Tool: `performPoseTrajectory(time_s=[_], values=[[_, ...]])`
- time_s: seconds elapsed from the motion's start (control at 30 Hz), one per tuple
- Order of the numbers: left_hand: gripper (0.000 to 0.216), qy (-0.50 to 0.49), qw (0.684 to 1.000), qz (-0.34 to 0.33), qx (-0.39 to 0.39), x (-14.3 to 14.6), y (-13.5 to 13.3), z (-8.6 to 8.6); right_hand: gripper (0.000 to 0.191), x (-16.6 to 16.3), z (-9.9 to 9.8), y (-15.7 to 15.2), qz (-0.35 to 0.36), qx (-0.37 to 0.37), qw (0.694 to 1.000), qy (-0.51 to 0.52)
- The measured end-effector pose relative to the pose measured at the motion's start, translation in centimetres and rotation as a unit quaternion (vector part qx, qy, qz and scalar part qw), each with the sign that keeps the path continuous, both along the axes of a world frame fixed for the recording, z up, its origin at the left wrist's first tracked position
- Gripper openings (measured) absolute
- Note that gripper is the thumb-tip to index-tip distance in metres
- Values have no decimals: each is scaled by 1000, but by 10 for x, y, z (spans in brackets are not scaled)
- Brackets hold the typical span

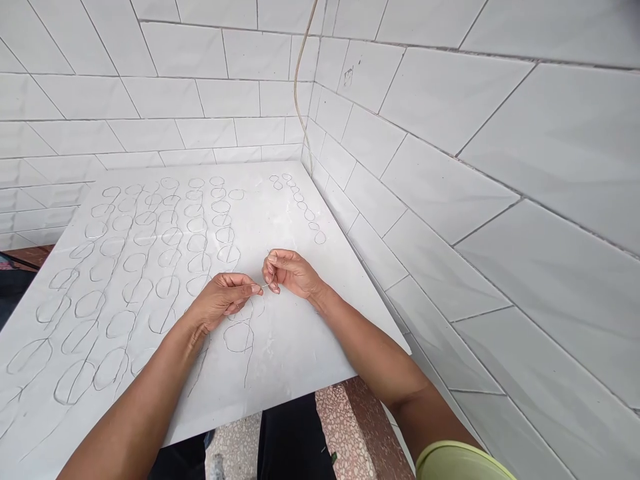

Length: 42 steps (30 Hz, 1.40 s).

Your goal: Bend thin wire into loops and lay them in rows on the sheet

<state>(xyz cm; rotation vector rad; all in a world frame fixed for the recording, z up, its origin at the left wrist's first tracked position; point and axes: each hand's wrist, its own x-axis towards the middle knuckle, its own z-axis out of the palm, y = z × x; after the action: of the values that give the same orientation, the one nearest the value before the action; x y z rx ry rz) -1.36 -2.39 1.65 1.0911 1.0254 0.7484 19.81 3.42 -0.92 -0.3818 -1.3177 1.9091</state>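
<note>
Near the middle of the white board (310, 347), a short stretch of thin wire (266, 286) runs between my two hands. My left hand (225, 295) pinches one part of it between thumb and index finger. Just to the right and slightly higher, my right hand (290, 272) is closed on the same wire with its fingertips. Below my left hand lies a thin wire ring (225, 338), crossed by a loose wire tail (248, 363). Other rings close by are partly covered by my left hand and forearm.
Lines of thin wire rings (125, 291) joined by long wires cover the board's left side. A line of smaller rings (301, 205) lies at the back right. White tiled walls (420, 200) border the back and right. A cord (296, 80) hangs in the corner.
</note>
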Motion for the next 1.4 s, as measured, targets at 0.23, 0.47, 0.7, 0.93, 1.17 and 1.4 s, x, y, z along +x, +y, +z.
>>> performPoseTrajectory(time_s=[0.23, 0.47, 0.7, 0.93, 1.17, 1.4], values=[[29, 28, 996, 84, 32, -5, 6, -4, 28, -9, -2, -3, -226, 57, 959, -159], [28, 148, 981, 105, 67, 1, 3, -4, 27, -15, -14, -10, -297, 185, 887, -300], [39, 200, 966, 115, 119, 12, -5, 2, 34, -13, -15, -10, -269, 258, 853, -366], [36, 213, 958, 108, 160, 17, -7, -2, 33, -14, -11, -14, -293, 319, 815, -386], [31, 114, 984, 118, 76, 10, 0, -3, 27, -12, -1, -7, -261, 76, 937, -220], [34, -28, 992, 125, 20, 7, 4, -6, 25, -9, 0, -2, -330, 38, 925, -184]])
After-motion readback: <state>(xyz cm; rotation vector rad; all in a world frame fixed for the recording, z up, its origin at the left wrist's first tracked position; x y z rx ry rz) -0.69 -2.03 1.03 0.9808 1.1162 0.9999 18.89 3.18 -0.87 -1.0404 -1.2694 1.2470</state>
